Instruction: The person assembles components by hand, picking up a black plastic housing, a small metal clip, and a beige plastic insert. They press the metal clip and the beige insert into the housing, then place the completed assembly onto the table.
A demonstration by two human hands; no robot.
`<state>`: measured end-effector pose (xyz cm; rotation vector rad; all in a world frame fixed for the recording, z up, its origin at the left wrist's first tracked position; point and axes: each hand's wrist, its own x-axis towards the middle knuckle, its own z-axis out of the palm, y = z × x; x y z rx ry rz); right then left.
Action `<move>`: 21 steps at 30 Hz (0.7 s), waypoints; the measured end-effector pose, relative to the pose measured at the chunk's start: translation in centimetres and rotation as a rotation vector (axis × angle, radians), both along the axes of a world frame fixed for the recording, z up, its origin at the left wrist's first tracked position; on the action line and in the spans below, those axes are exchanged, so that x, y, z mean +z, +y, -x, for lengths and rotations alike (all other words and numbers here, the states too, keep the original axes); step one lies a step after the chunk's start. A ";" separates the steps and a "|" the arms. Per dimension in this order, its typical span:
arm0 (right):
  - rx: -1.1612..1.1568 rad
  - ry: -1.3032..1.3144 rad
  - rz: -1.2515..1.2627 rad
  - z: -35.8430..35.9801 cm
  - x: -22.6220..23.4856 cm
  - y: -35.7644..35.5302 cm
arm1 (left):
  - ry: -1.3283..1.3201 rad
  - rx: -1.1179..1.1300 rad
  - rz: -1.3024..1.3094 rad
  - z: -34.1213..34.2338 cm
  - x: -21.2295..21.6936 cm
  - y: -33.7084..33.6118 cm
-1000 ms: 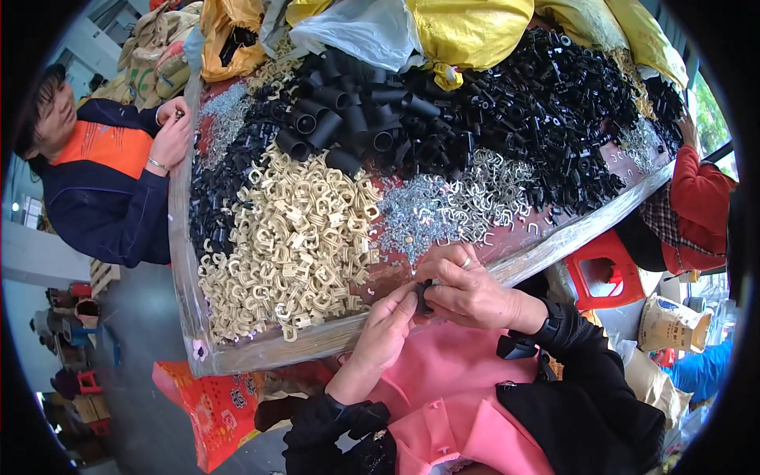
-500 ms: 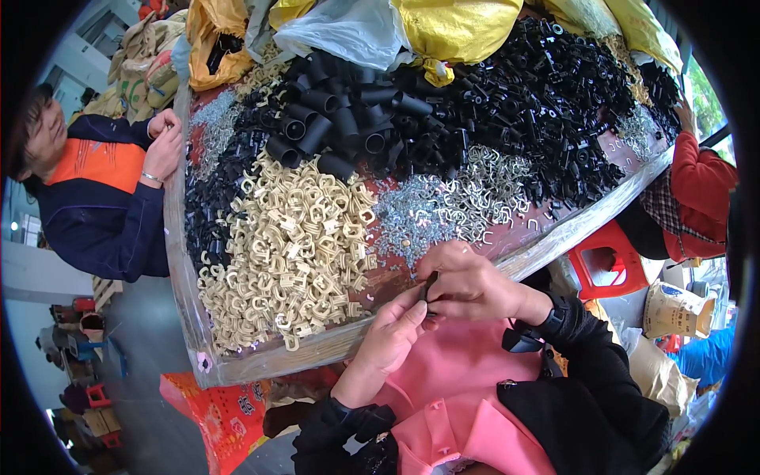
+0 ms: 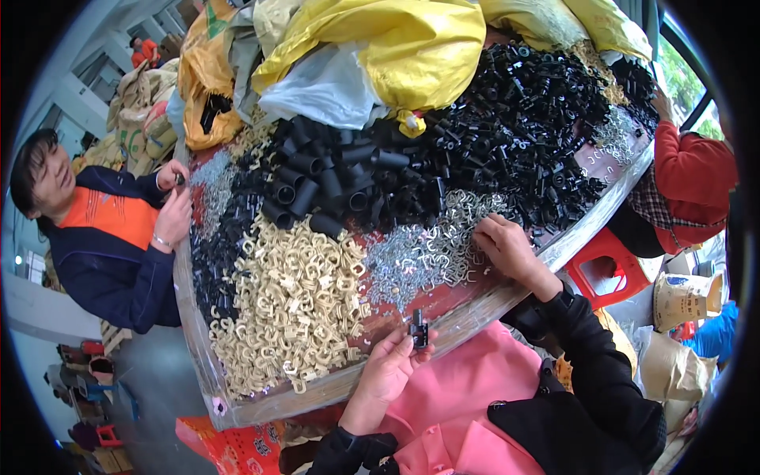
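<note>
My left hand (image 3: pixel 389 366) pinches a small black plastic fitting (image 3: pixel 419 330) upright above the table's near edge. Its narrow stem points up from a wider, open base. Farther right, my right hand (image 3: pixel 507 247) reaches into the near right side of a pile of silver U-shaped metal clips (image 3: pixel 457 267). Its fingers are bent and pressed together at the clips, and whatever lies between the fingertips is hidden. Left of those clips spreads a heap of tiny silver metal pieces (image 3: pixel 393 267). A large mound of cream plastic clips (image 3: pixel 289 305) lies beyond my left hand.
Black tubes (image 3: pixel 321 178) and many small black parts (image 3: pixel 526 131) cover the far table. Yellow sacks (image 3: pixel 419 51) stand behind them. A wooden rim (image 3: pixel 467 332) edges the table. One co-worker (image 3: pixel 111 229) is at the left, another (image 3: pixel 701 178) at the right by a red stool (image 3: pixel 606 265).
My right hand has left the fitting and moved up and right to the U-shaped clips. The left hand still holds the fitting, now in plain sight. The whole view has shifted slightly.
</note>
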<state>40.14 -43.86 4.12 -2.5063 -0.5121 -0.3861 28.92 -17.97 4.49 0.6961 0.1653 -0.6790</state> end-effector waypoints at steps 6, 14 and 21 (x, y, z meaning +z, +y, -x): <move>-0.026 0.557 -0.883 0.0 0.8 -0.8 | 0.034 0.034 -0.010 -0.2 0.1 -0.1; 0.160 0.917 -1.776 0.6 0.3 0.1 | 0.013 0.090 0.015 -0.7 0.5 -0.8; -0.078 0.425 -0.350 1.0 2.1 0.9 | -0.017 0.100 0.018 -1.0 0.6 -1.1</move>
